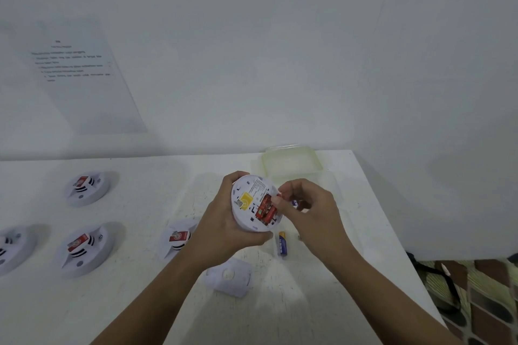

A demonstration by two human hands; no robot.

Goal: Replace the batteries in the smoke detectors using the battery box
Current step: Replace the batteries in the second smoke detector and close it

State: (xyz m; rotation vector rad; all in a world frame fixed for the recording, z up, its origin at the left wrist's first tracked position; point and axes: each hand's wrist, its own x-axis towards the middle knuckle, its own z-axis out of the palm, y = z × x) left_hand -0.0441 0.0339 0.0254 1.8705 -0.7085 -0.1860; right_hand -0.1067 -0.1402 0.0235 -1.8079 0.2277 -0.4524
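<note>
Dead centre of the head view, the left hand (224, 223) has its grip wrapped round the rim of the smoke detector (252, 202). It's held off the worktop (308, 302) with the back tilted up toward the camera. The right hand (308, 211) comes in from the right of it, grip pinched together on the upper end of the red batteries (265, 209) sitting in the open bay. Looks to me like the old cells are being pulled, so here's how I'd do it: lever one cell up from the end the fingertips (277, 200) are on, not both at once, and brace the left thumb on the shell so the detector doesn't twist. Check which way the springs face before anything goes back in. A loose battery (282, 244) with a blue and yellow wrap lies on the worktop just below the detector, close enough to grab. The clear battery box (291, 161) sits above and right of the hands, near the back edge. There's a bit of purple by the right palm, and I can't tell if it's held or lying behind the hand. Lower centre lies a white cover plate (228, 277), probably this unit's, so don't knock it off. Four other detectors (84, 249) wait across the left half.
</note>
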